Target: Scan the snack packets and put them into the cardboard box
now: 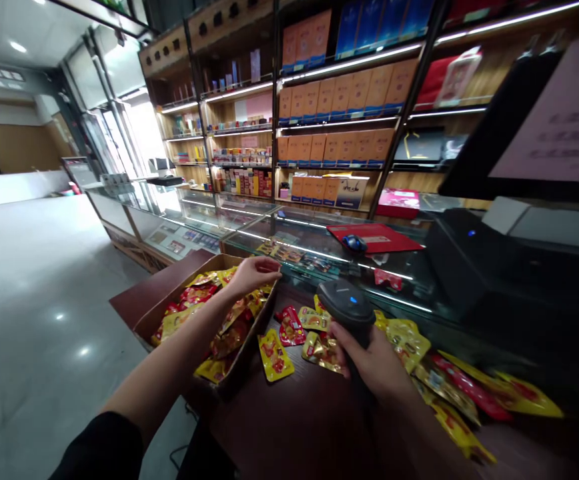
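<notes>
My left hand is over the far right part of a cardboard box filled with yellow and red snack packets. Its fingers curl together, and whether anything small is between them is hidden. A black barcode scanner is held upright by its handle in my right hand. Between the box and the scanner lie a yellow packet, a red packet and a gold packet on the dark wooden surface. More packets are heaped to the right of my right hand.
A glass display counter runs behind the box. On it are a red mat and a blue-black mouse. A black monitor and its base stand at the right. Shelves of boxed goods line the wall.
</notes>
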The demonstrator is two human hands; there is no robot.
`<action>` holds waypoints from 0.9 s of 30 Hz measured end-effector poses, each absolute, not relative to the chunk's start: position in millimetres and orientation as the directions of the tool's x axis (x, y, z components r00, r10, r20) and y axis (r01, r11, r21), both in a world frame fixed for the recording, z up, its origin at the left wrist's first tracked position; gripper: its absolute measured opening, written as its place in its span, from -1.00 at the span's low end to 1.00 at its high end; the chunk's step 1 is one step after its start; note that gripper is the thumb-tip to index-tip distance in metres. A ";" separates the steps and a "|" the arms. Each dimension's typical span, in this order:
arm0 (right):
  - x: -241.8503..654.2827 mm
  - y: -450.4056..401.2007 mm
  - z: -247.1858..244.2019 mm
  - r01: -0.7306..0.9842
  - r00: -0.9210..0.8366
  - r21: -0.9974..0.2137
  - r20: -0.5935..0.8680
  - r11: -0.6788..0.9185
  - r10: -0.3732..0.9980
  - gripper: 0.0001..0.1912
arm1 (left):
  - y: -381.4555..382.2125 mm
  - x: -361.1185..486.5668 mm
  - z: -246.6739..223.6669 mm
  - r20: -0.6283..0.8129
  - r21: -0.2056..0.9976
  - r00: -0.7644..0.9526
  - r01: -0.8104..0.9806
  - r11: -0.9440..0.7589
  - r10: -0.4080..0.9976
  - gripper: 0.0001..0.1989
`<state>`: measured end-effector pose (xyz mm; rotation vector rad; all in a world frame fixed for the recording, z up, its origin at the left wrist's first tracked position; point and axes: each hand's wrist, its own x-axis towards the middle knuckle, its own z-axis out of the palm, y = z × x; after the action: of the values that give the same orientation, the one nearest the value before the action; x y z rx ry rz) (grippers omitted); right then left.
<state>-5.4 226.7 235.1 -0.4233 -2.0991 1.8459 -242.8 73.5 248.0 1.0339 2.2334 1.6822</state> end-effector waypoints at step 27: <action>-15.7 240.1 226.2 0.118 -0.866 -0.992 -0.086 0.034 0.492 -0.47 | 134.0 -232.0 185.2 -0.197 0.388 -0.370 0.821 0.419 0.908 -0.80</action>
<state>-15.7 240.1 226.2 -0.6251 -2.0346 1.9062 -232.0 134.0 185.2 1.4791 2.3015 0.3160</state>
